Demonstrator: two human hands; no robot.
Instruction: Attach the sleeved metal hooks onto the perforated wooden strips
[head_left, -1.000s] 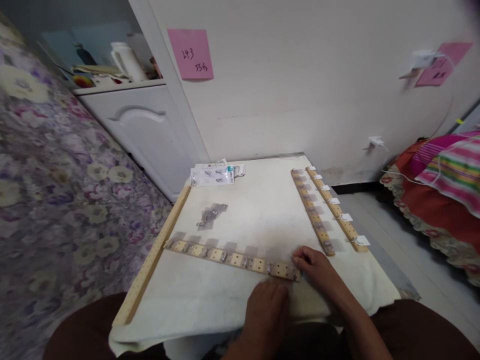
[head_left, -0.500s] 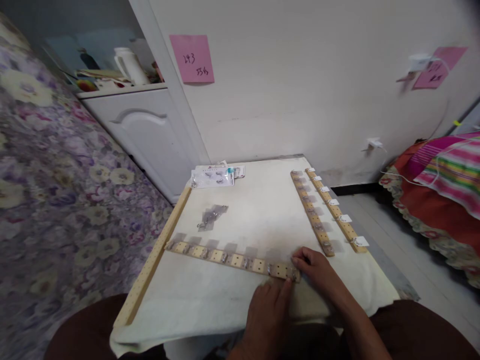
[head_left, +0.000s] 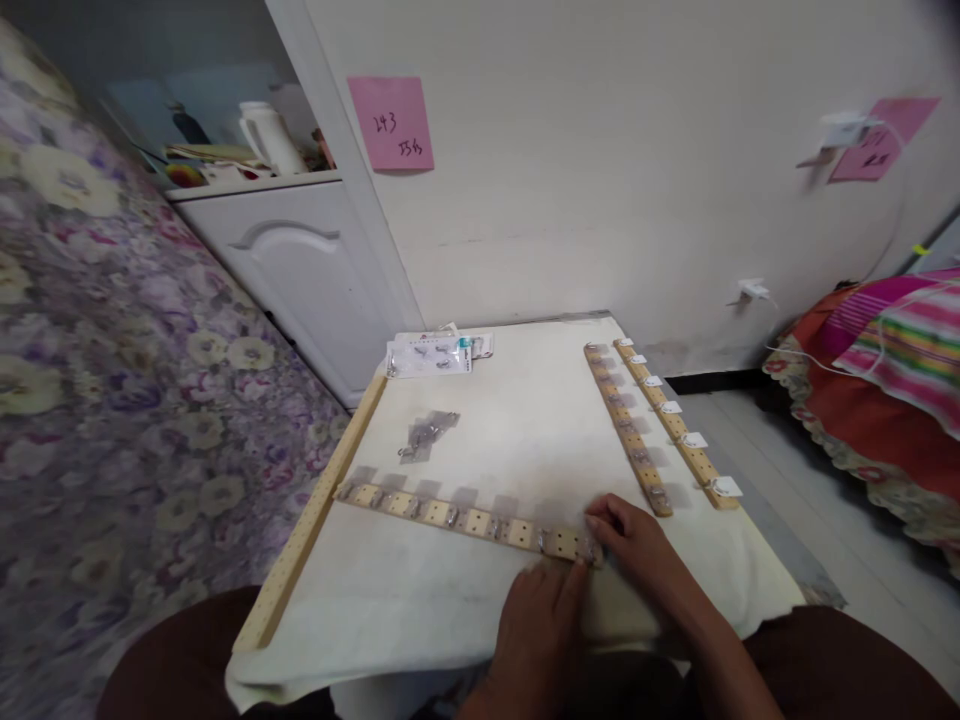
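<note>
A perforated wooden strip [head_left: 480,522] lies slantwise across the cloth-covered table, with small metal earrings or hooks on clear cards fixed along it in a row. At its right end, my left hand [head_left: 541,610] rests against the near edge, a fingertip pressing the strip. My right hand [head_left: 634,540] is closed in a pinch at the same end, by the last clear card; its fingertips partly hide what they hold. A small pile of metal pieces on clear cards [head_left: 427,435] lies behind the strip.
Two more wooden strips with rows of pieces, one with clear cards [head_left: 626,430] and one with white cards [head_left: 686,430], lie at right. A bare perforated strip [head_left: 307,520] runs along the left edge. Packaged cards [head_left: 427,355] lie at the back left. A floral curtain [head_left: 150,400] hangs left.
The view has shifted slightly. Both hands keep nearly the same place at the strip's right end, and the strip has not visibly moved on the table.
</note>
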